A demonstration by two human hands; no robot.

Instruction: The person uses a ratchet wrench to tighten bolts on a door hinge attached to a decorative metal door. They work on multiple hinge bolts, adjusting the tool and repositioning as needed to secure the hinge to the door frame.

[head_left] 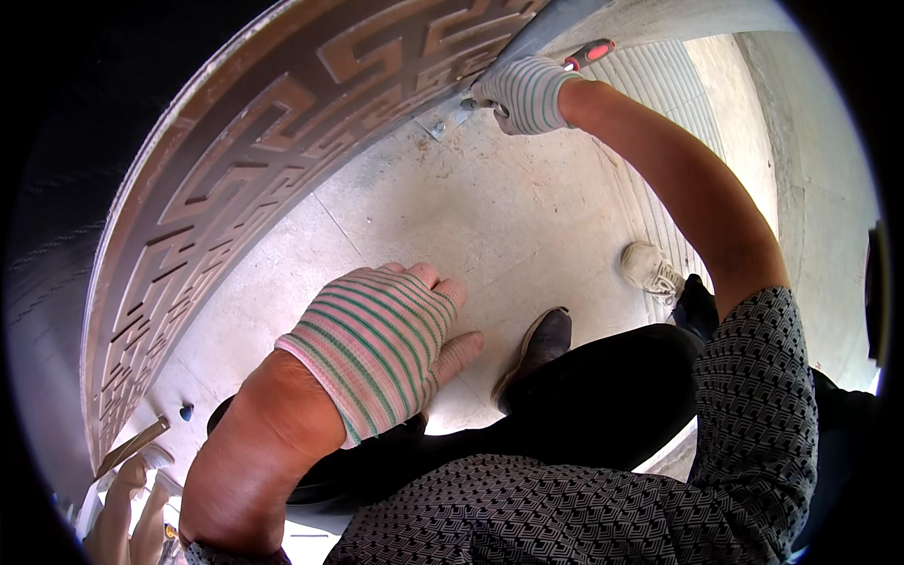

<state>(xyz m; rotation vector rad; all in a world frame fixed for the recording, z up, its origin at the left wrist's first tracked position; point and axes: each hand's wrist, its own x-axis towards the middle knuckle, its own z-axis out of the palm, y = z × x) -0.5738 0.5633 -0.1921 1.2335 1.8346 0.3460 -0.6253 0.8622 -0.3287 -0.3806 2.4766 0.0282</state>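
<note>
My left hand (381, 344), in a striped knit glove, hovers over the floor with fingers stretched out and nothing in it. At the far end, my right hand (529, 97), in a similar glove, is closed low beside a large brown panel (254, 151) with a raised meander pattern. A small dark piece (468, 104) shows at its fingertips; what the fingers hold is mostly hidden. Just behind that glove is a red-and-black tool handle (591, 54); whether the hand touches it I cannot tell. A small metal bracket (434, 128) lies near the panel's lower edge.
The pale floor (452, 217) lies between the panel and my legs. A ribbed grey strip (659, 85) runs along the right. One light shoe (650, 268) and one dark shoe (541, 348) stand close by. A small dark object (186, 411) lies at lower left.
</note>
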